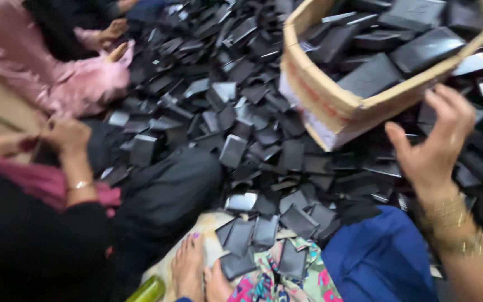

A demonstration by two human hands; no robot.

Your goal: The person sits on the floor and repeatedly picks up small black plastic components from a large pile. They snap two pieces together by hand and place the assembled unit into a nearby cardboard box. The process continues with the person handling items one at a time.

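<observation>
While spread, fingers (448,112) beside cardboard box (331,100).

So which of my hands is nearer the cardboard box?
Right. The right hand, open, is just below the near rim of the cardboard box; blur hides any contact. The left hand is out of view.

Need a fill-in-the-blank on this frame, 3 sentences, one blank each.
1. The right hand reaches up, fingers spread, just below a tilted ____ box.
2. The box and the floor pile hold flat wallets of ____ colour.
3. On the right wrist sit ____ bangles.

Missing words: cardboard; black; gold
</observation>
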